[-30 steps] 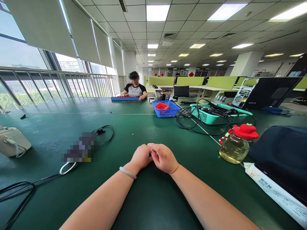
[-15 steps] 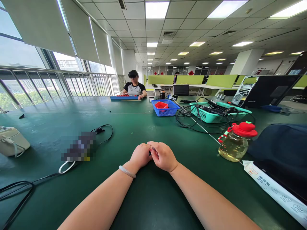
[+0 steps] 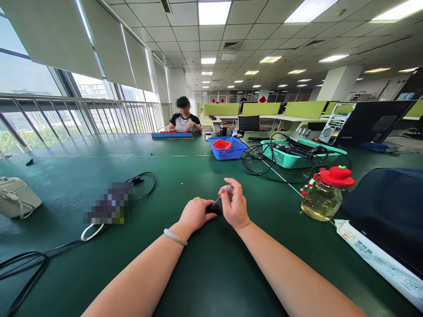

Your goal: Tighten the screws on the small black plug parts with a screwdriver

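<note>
Your left hand (image 3: 194,214) clamps a small, black, rounded object (image 3: 213,209) between thumb and fingers. Just to its right, your right hand (image 3: 236,208) pinches a slim, silvery tool (image 3: 228,189) slanting down toward that object.

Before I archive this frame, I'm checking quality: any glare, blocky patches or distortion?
Head view: the ceiling light looks blown out; the table shows window sheen at left. Same view: pixelation hides the dark object at left; the white package looks wide-angle stretched.

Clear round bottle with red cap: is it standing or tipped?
The bottle stands upright on the green table, its red cap on top.
</note>
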### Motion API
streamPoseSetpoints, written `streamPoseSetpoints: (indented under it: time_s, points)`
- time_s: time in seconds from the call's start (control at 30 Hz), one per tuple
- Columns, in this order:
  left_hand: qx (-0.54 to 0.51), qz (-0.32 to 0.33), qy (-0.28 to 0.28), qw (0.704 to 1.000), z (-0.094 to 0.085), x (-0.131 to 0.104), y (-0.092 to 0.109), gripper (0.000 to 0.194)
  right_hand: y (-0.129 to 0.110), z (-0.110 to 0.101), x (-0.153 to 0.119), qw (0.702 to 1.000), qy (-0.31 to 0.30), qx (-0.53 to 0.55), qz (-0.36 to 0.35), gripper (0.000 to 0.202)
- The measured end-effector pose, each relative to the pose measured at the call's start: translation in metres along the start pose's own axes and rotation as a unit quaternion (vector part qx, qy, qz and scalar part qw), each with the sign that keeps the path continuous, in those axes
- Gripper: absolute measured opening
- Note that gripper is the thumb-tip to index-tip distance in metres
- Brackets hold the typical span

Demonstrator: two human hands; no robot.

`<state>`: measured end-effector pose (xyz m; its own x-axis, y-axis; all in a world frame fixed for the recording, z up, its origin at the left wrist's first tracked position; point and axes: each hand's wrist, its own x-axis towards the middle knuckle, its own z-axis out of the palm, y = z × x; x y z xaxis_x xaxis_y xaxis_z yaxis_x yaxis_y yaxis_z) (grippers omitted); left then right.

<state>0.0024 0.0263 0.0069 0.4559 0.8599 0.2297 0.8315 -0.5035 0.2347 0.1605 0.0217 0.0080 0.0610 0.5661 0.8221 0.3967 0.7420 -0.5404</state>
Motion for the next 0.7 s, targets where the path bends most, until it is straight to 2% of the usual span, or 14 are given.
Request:
streamPoseSetpoints:
  time_s: [0.1, 0.37, 0.57, 0.63, 0.7]
  points:
    - [0.008, -0.004, -0.003, 1.0, 0.001, 0.001, -0.001, 0.039, 0.004, -0.003, 0.003, 0.996, 0.069, 0.011, 0.053, 0.033]
    - [0.008, 0.002, -0.004, 1.0, 0.002, 0.001, -0.002, 0.041, 0.014, -0.004, 0.0, 0.995, 0.027, -0.001, 0.1, 0.033]
    - [-0.016, -0.004, 0.013, 1.0, -0.001, 0.0, 0.002, 0.04, 0.012, -0.002, 0.0, 0.995, 0.022, -0.001, 0.099, 0.033]
    - [-0.037, -0.008, 0.03, 0.999, -0.001, -0.001, 0.003, 0.041, 0.011, -0.002, 0.003, 0.993, 0.035, 0.02, 0.111, 0.033]
    - [-0.062, -0.004, 0.051, 0.997, -0.001, -0.002, 0.005, 0.045, 0.012, -0.003, 0.008, 0.985, 0.084, 0.059, 0.142, 0.034]
